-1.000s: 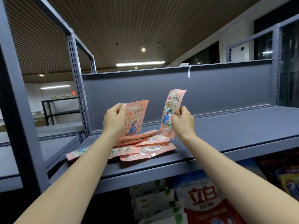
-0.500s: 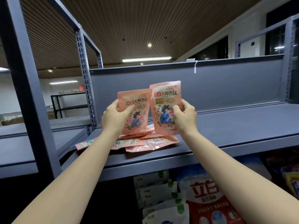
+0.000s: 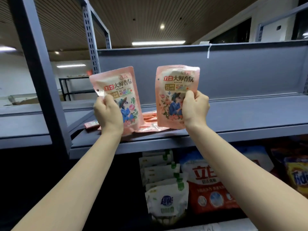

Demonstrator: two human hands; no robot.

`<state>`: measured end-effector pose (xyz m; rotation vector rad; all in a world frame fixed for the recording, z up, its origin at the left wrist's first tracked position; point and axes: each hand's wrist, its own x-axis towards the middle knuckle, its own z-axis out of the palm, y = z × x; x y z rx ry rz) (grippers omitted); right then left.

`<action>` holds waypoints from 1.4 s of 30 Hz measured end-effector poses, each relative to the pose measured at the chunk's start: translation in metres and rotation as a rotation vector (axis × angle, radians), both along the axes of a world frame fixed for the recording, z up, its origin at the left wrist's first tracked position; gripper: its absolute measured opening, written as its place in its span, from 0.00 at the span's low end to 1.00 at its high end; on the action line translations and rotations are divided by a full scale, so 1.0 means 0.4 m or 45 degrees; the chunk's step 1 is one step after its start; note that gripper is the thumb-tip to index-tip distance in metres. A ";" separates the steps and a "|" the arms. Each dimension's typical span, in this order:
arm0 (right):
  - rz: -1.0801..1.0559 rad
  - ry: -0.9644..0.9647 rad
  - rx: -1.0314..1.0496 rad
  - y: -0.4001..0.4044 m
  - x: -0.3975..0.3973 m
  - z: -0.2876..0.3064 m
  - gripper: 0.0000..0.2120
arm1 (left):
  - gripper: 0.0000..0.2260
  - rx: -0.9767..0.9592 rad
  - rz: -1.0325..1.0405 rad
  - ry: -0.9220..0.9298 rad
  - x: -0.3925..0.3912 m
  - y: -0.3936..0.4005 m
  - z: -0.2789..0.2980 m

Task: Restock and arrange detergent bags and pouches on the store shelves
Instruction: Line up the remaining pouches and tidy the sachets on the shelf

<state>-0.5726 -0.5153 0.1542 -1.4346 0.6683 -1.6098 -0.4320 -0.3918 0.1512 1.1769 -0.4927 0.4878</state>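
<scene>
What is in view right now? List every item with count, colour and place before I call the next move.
held pouches: 2, pink, upright above the shelf; left one, right one
loose pouches: several, count unclear, pink, lying flat on the shelf behind the held ones
shelf: 1, grey, middle tier
white pouches: several, white and green, lower tier
large bag: 1, red, white and blue, lower tier
yellow bag: 1, lower tier, far right
left hand: fingers grip the left pouch
right hand: fingers grip the right pouch
</scene>
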 end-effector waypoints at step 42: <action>1.090 0.715 0.758 0.253 0.128 -0.762 0.14 | 0.12 0.747 -0.533 0.959 0.224 0.061 -0.661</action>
